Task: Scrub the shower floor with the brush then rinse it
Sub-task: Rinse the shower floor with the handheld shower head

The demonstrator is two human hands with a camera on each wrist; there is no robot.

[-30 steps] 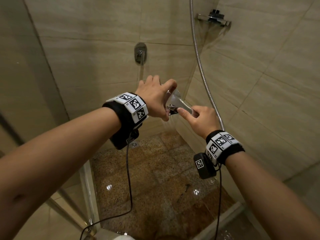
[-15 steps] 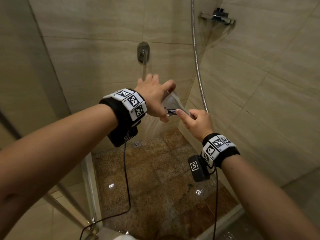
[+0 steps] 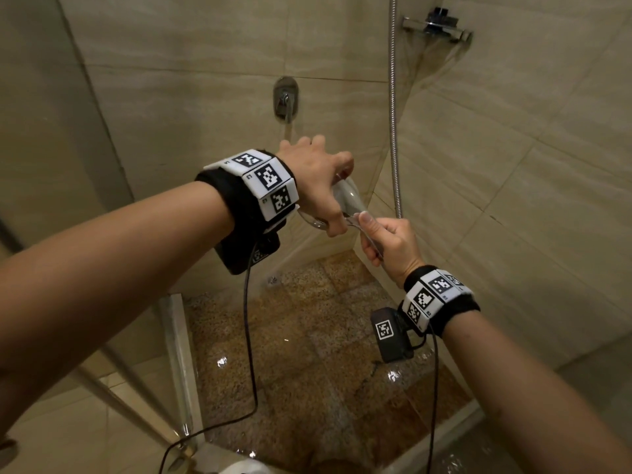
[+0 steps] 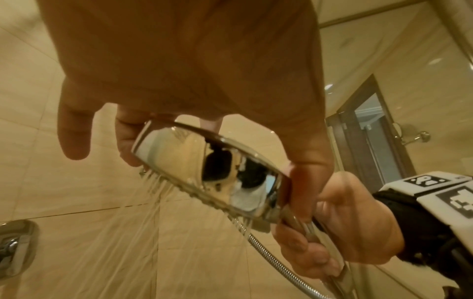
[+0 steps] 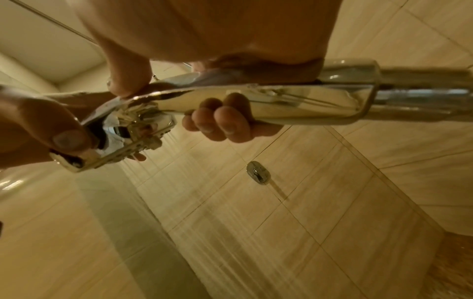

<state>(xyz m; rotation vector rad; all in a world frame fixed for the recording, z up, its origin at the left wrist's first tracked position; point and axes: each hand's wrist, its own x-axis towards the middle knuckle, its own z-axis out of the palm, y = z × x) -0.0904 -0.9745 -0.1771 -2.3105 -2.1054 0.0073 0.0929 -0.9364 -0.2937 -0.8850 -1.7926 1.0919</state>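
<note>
A chrome shower head is held between both hands above the wet brown stone shower floor. My left hand grips the head from above, thumb on its near edge and fingers on the far edge. My right hand is wrapped round the handle, with its thumb pressing near the neck. Thin jets of water spray from the head toward the back wall in the left wrist view. No brush shows in any view.
The metal hose hangs down the right corner from above. A chrome valve sits on the back wall, and a wall bracket on the right wall. The glass door frame edges the floor at left.
Both hands keep their hold on the shower head. The left hand has shifted slightly over the head; little else has moved.
</note>
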